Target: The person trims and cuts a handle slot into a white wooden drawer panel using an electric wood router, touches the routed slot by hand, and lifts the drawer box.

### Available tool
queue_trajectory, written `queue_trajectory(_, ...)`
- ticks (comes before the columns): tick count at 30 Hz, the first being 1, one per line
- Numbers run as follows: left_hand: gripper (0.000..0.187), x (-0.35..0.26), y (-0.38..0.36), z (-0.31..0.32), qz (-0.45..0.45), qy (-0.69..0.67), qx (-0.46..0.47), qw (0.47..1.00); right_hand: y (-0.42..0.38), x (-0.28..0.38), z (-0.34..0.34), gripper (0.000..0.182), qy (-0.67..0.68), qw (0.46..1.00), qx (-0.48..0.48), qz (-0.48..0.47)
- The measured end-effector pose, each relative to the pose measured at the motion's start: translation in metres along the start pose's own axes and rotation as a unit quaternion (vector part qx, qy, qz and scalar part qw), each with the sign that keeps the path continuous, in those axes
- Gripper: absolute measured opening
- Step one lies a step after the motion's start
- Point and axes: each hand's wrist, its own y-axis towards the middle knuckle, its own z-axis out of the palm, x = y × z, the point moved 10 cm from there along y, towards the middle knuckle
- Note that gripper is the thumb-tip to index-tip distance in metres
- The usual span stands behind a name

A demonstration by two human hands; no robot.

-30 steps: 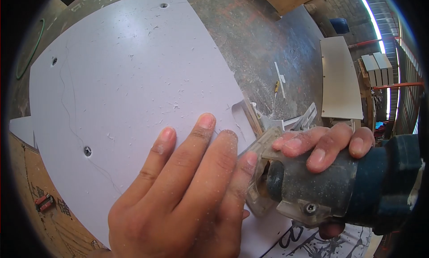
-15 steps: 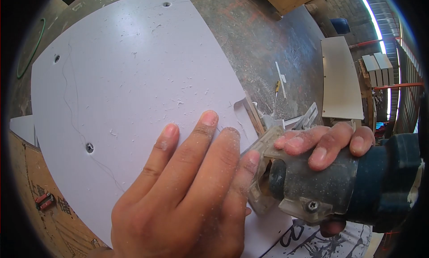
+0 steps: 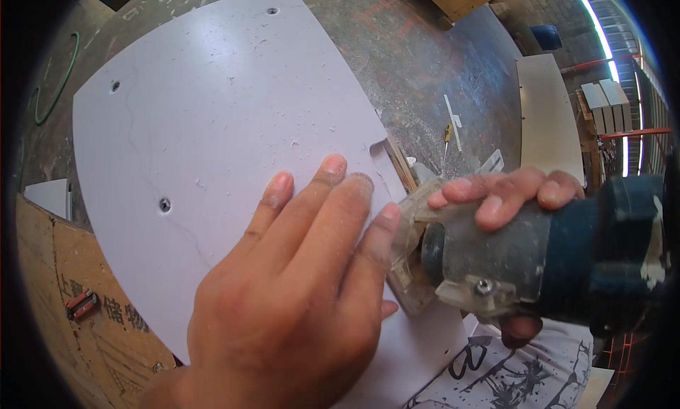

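A trim router (image 3: 489,260) with a cloudy clear base and a dark green body lies sideways at the edge of a white board (image 3: 234,125). My right hand (image 3: 506,193) is wrapped round it, with fingers on top and one fingertip showing below. Its bit is hidden. My left hand (image 3: 297,267) rests flat on the board, fingers stretched out, the index fingertip right beside the router base. Just beyond the base, the board has a rounded cut-out (image 3: 377,148) at its edge. Screws in holes (image 3: 165,205) and white shavings dot the board.
A yellow-handled screwdriver (image 3: 448,134) and white offcuts lie on the dusty floor. Cardboard (image 3: 106,324) with a red object (image 3: 81,305) on it is at the lower left. A pale panel (image 3: 549,118) stands at right; printed cloth (image 3: 510,373) shows below the router.
The view has shifted, so the board, both hands and the router sit slightly higher in the picture. The left hand stays flat on the board and the right hand keeps its grip.
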Motion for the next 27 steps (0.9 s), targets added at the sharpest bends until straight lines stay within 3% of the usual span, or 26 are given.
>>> queue_trajectory(5,0.071,0.005,-0.001,0.006,-0.036,-0.031,0.081,0.996,0.004,0.0,0.004,0.096,-0.018,1.0,-0.022,-0.004)
queue_trajectory(11,0.076,0.005,-0.003,0.004,-0.058,-0.036,0.094,0.993,0.015,0.007,-0.001,0.099,-0.173,0.983,0.062,-0.022)
queue_trajectory(14,0.078,0.005,-0.004,0.003,-0.058,-0.029,0.086,0.994,0.015,0.001,-0.002,0.097,-0.172,0.983,-0.049,0.037)
queue_trajectory(16,0.078,0.005,-0.005,0.002,-0.057,-0.026,0.08,0.995,0.015,-0.002,-0.002,0.096,-0.149,0.985,-0.077,0.028)
queue_trajectory(19,0.081,0.005,-0.004,0.002,-0.061,-0.034,0.074,0.995,0.02,-0.009,-0.002,0.097,-0.125,0.991,-0.022,-0.04)
queue_trajectory(23,0.089,0.007,-0.007,0.003,-0.075,-0.052,0.072,0.993,0.019,-0.015,-0.004,0.098,-0.114,0.987,-0.115,-0.003)
queue_trajectory(27,0.104,0.008,-0.008,0.002,-0.087,-0.05,0.064,0.993,0.023,-0.021,-0.006,0.096,-0.095,0.988,-0.125,-0.005)
